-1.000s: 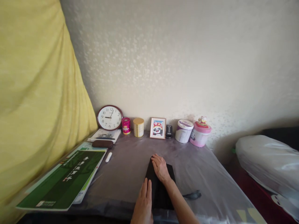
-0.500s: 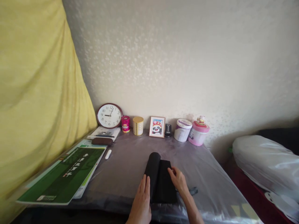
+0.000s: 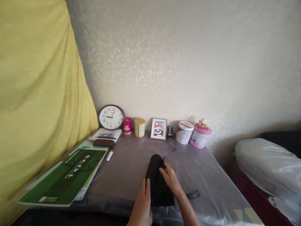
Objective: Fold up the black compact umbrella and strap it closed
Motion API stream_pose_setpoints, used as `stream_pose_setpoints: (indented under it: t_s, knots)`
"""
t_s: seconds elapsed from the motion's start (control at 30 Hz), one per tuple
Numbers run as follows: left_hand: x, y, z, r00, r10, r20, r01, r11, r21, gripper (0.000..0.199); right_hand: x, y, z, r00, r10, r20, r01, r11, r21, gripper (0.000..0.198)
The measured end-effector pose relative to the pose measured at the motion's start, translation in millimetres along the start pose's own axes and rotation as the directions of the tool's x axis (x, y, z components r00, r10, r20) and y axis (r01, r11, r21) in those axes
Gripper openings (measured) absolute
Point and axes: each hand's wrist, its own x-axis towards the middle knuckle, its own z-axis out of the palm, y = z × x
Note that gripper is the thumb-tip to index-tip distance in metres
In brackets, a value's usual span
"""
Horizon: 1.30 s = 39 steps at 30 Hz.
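A black roll of what looks like cloth or soft sheet [image 3: 154,172] lies lengthwise at the table's front, with a loose flap on its right side. My left hand [image 3: 142,201] holds the roll's near left side, its fingers fairly straight along it and the thumb hidden. At the far right, my right hand [image 3: 170,179] pinches the edge of the flap, which is lifted and bent over toward the roll. A dark strap-like piece [image 3: 193,194] lies on the table just right of my right forearm.
Green books [image 3: 68,175], a brown case [image 3: 103,143] and a white stick-like object [image 3: 109,156] lie to the left. Along the wall stand a clock [image 3: 111,117], a yellow-lidded tin [image 3: 139,128], a picture frame [image 3: 158,129], and two tubs, one pink [image 3: 199,136]. A yellow curtain [image 3: 42,94] hangs left.
My right hand has moved left and up with the flap's edge, lifting it off the table toward the roll. My left hand has stayed nearly in place.
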Motion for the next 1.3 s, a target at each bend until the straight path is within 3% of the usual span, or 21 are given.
stream_pose_setpoints:
  t_s: [0.2, 0.5, 0.7, 0.87, 0.93, 1.0, 1.07, 1.13, 1.17, 1.27, 1.3]
  knots:
    - [3.6, 1.2, 1.2, 1.0, -0.017, 0.026, 0.017, 1.0, 0.009, 0.094, 6.7, -22.6, 18.7, 0.999, 0.031, 0.042, -0.031, 1.0, -0.006, 0.047]
    - [2.9, 0.3, -6.8, 0.998, -0.003, 0.063, 0.005, 1.0, -0.026, 0.089, 15.0, -21.9, 37.6, 0.997, 0.007, 0.075, -0.005, 1.0, -0.031, 0.039]
    - [4.2, -5.7, -1.4, 1.0, -0.003, 0.026, 0.003, 1.0, -0.006, 0.08, 15.2, -21.1, 45.6, 0.97, 0.047, 0.238, -0.067, 0.995, 0.078, 0.038]
    - [2.1, -15.8, 6.5, 0.994, -0.037, 0.107, 0.027, 0.995, 0.091, 0.068, 13.2, -26.3, 46.2, 0.941, 0.005, 0.338, -0.061, 0.986, 0.156, 0.022]
    - [0.8, -26.4, 14.9, 0.997, 0.007, 0.072, -0.014, 0.996, 0.087, 0.067, 12.1, -29.1, 45.4, 0.938, 0.009, 0.346, -0.063, 0.988, 0.144, 0.016]
    - [-0.6, -37.3, 22.9, 0.994, 0.094, -0.056, -0.09, 0.994, 0.067, 0.068, 10.7, -31.5, 44.1, 0.936, 0.014, 0.352, -0.061, 0.991, 0.123, 0.014]
    - [-1.8, -42.9, 25.8, 0.94, 0.153, -0.306, -0.134, 0.988, 0.083, 0.062, 9.0, -33.5, 42.5, 0.938, 0.002, 0.347, -0.037, 0.995, 0.093, 0.015]
    - [-2.2, -40.1, 21.6, 0.83, 0.233, -0.507, -0.191, 0.972, 0.133, 0.051, 7.0, -35.3, 40.9, 0.938, -0.024, 0.346, 0.005, 0.999, 0.054, 0.015]
    - [-1.9, -36.0, 17.7, 0.775, 0.283, -0.566, -0.23, 0.959, 0.165, 0.047, 6.1, -36.3, 40.0, 0.938, -0.036, 0.345, 0.027, 0.999, 0.032, 0.016]
    - [1.4, -20.7, 7.4, 0.703, 0.361, -0.613, -0.296, 0.932, 0.209, 0.04, 4.2, -39.4, 37.8, 0.933, -0.064, 0.353, 0.08, 0.996, -0.03, 0.017]
    - [3.1, -16.9, 6.3, 0.698, 0.369, -0.614, -0.304, 0.929, 0.213, 0.041, 3.7, -40.3, 37.2, 0.93, -0.07, 0.362, 0.093, 0.995, -0.046, 0.018]
